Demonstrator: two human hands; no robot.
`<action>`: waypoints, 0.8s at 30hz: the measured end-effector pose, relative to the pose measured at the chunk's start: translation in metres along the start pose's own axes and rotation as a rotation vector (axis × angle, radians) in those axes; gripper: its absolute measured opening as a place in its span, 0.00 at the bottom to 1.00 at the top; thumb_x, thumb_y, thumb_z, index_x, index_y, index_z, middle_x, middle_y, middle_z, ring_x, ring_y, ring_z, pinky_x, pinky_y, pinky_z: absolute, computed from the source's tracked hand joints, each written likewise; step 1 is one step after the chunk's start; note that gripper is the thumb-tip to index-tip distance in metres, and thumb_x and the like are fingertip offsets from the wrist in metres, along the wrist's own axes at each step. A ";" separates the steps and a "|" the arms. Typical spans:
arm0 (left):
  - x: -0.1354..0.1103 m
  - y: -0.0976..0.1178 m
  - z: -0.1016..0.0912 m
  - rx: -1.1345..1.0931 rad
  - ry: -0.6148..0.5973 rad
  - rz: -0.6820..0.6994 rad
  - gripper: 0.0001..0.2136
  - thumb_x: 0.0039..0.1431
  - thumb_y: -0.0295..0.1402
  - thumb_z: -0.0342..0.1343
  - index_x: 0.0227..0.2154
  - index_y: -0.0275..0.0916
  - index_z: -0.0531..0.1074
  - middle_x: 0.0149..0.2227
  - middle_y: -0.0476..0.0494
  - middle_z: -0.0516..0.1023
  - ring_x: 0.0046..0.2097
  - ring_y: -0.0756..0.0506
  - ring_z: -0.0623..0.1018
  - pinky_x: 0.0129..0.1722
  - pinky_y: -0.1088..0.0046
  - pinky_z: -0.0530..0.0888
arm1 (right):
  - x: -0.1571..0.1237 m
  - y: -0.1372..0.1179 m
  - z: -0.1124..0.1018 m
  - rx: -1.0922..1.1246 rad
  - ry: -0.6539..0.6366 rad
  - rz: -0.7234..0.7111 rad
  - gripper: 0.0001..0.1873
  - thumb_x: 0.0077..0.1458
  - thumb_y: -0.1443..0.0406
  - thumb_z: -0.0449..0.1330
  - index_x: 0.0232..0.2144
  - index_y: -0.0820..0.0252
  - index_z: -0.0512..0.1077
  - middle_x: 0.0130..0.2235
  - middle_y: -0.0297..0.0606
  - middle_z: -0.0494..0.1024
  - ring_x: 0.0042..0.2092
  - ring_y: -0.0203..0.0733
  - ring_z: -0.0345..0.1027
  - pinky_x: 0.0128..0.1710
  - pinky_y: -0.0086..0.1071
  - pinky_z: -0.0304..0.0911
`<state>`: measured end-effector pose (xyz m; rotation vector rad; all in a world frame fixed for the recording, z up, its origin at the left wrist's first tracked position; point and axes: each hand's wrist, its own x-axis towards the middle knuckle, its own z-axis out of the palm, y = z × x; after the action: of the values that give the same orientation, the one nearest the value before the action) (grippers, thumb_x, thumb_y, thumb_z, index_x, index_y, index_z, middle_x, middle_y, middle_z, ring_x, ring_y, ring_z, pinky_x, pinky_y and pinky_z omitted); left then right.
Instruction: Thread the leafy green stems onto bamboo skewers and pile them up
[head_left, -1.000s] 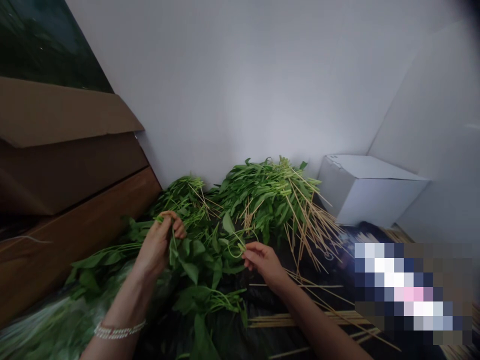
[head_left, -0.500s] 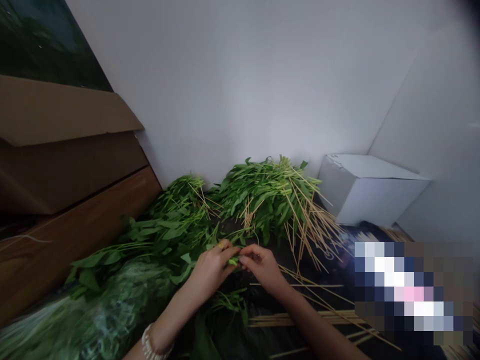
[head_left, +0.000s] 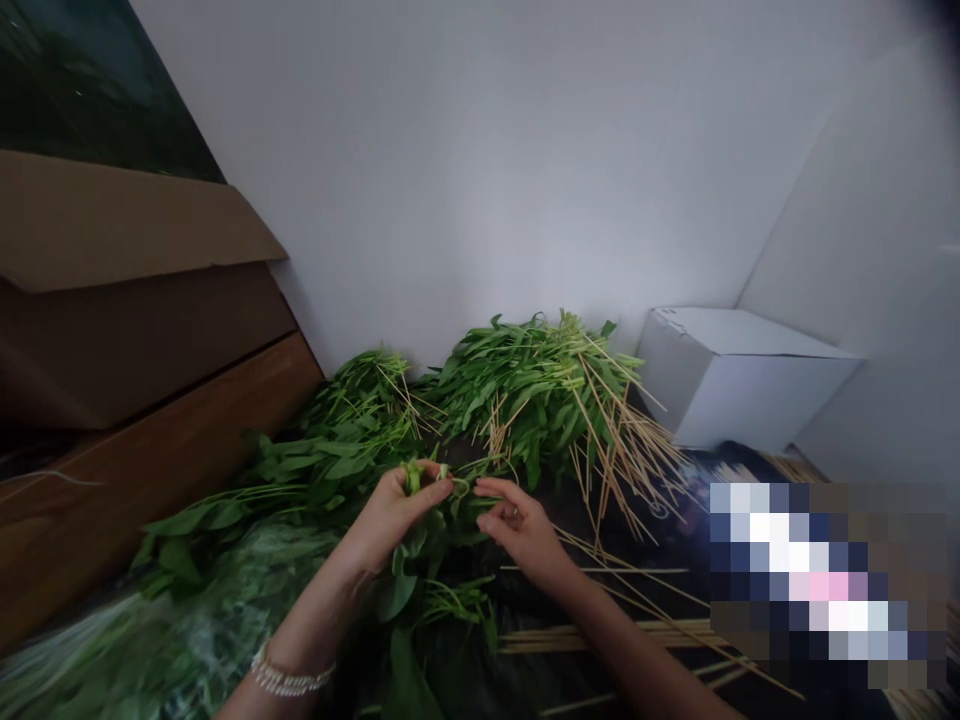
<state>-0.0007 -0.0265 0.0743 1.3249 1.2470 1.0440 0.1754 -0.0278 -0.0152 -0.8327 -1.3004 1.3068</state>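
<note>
White beaded bracelet point(head_left: 292, 680) on the left wrist is about the closest thing to the camera. Lower left there's clear plastic point(head_left: 217, 590) crumpled over more leaves, maybe to keep them together, lol. To the right of that, a row of loose sticks point(head_left: 544, 640) lies flat on the dark sheet point(head_left: 517, 690), mostly side by side, which I'd guess makes them easy to grab. Just behind is a small clump of greens point(head_left: 454, 602), resting on the same sheet.

Then the hands. Left hand point(head_left: 394, 505) has its fingers pinched around a leafy bunch point(head_left: 412, 478), gripping it by the pale stems with leaves hanging below. Probably held that way so the stem ends stay exposed. Right hand point(head_left: 521, 525) is right beside it, thumb and index spread apart, with nothing I can make out between them. A thin curly stem point(head_left: 460, 487) sits near those fingertips; can't tell if they touch.

Further back, the big leafy pile point(head_left: 510, 385) has a fan of sticks point(head_left: 637, 465) poking out toward the right, seemingly laid one way so they don't tangle. Smaller pile point(head_left: 367, 385) to its left, white box point(head_left: 757, 405) to its right, white wall point(head_left: 480, 150) behind everything.
</note>
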 end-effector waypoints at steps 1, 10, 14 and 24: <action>0.000 -0.001 0.003 0.028 -0.016 0.018 0.16 0.45 0.43 0.66 0.30 0.36 0.72 0.21 0.53 0.70 0.20 0.54 0.65 0.20 0.80 0.62 | 0.000 0.000 0.000 0.000 -0.011 0.006 0.22 0.46 0.65 0.63 0.47 0.54 0.71 0.46 0.38 0.76 0.29 0.32 0.65 0.26 0.26 0.60; 0.007 -0.017 -0.004 0.758 -0.062 0.500 0.06 0.55 0.35 0.59 0.34 0.40 0.78 0.33 0.46 0.78 0.36 0.46 0.76 0.37 0.73 0.70 | -0.002 -0.004 0.000 -0.035 -0.098 0.046 0.13 0.54 0.55 0.59 0.30 0.60 0.73 0.24 0.31 0.72 0.23 0.33 0.65 0.24 0.27 0.59; 0.001 -0.015 -0.005 1.085 0.023 0.574 0.08 0.59 0.31 0.56 0.39 0.43 0.77 0.37 0.47 0.78 0.37 0.46 0.77 0.36 0.73 0.70 | 0.000 -0.006 -0.001 -0.034 -0.103 0.049 0.15 0.54 0.54 0.58 0.30 0.60 0.74 0.22 0.29 0.70 0.21 0.31 0.62 0.23 0.26 0.57; 0.002 0.002 -0.003 1.083 -0.112 0.661 0.08 0.60 0.29 0.54 0.38 0.43 0.77 0.38 0.47 0.78 0.39 0.47 0.78 0.37 0.76 0.70 | 0.001 -0.023 -0.010 0.051 -0.170 0.096 0.14 0.53 0.55 0.60 0.28 0.61 0.73 0.20 0.27 0.67 0.21 0.30 0.57 0.22 0.25 0.53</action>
<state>-0.0033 -0.0240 0.0768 2.7148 1.3594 0.6570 0.1895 -0.0280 0.0061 -0.7695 -1.3674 1.5071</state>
